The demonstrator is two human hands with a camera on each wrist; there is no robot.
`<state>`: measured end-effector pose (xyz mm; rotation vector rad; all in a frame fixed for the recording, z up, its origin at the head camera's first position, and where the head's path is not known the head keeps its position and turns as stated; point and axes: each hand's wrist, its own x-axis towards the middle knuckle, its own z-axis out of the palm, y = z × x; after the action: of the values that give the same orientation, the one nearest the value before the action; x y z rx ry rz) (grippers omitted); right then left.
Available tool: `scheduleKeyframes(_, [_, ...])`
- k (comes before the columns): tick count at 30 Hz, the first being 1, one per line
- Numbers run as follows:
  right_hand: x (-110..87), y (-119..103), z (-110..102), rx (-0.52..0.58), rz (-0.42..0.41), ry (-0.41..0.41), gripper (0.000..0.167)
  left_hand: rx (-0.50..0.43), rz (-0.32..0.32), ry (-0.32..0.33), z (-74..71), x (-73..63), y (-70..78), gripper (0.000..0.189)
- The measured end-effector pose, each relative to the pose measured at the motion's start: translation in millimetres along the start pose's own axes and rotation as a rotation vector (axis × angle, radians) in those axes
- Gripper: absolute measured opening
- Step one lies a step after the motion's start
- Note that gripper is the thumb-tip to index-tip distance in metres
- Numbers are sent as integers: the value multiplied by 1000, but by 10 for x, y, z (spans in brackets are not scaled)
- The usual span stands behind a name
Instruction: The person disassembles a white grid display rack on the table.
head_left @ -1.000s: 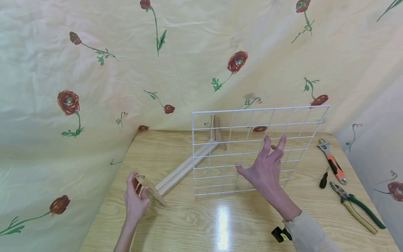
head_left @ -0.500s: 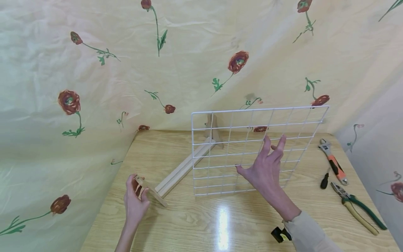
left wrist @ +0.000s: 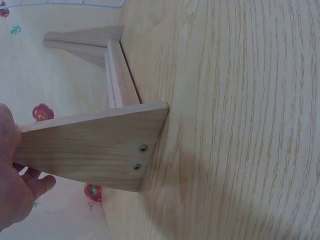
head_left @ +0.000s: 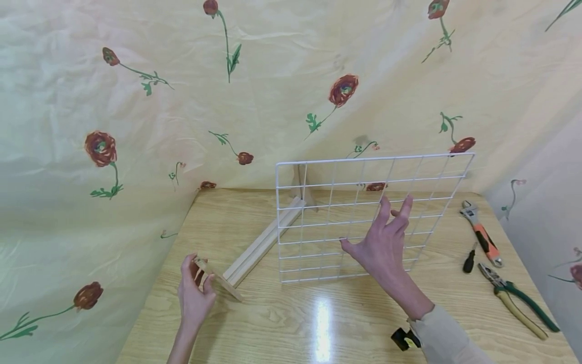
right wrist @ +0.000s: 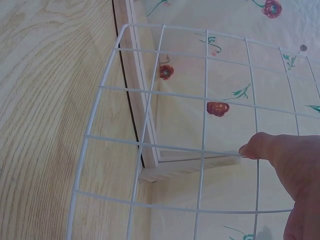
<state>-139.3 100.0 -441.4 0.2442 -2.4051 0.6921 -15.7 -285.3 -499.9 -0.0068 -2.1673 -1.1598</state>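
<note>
Between seven and eight o'clock in the head view, the left hand (head_left: 195,293) holds the near end board (left wrist: 95,142) of a wooden stand, thumb on one face and fingers on the other, in a narrow pinch at the board's free end. Two screws (left wrist: 140,157) show in the outer face of that board, close to its wide lower edge; whether this edge touches the table (head_left: 254,323) is hard to tell, as shadow lies there. From the board a grooved wooden rail (head_left: 263,242) runs towards half past one and meets the far end board (left wrist: 85,37), which in the head view is seen through the wires near the ten o'clock corner of the white wire grid (head_left: 354,203)

At four o'clock the right hand (head_left: 385,245) holds this grid with a wide grip, thumb and bent fingers spread over several wires. The grid stands steeply, its near side to the person, and is apart from the left hand

Out from the right hand, the adjustable wrench (head_left: 482,235) lies at three o'clock, the black-handled screwdriver (head_left: 469,261) just past three and the pliers (head_left: 511,298) near four. A black and yellow item (head_left: 402,339) is at six, beside the pale sleeve (head_left: 447,333). Flowered cloth (head_left: 273,101) hangs at twelve, behind the table
</note>
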Motion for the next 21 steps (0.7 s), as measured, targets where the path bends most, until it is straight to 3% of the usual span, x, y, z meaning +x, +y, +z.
scheduleKeyframes(21, [-1,5,1,8,-19,14,139,23,-40,8,-3,-53,-17,74])
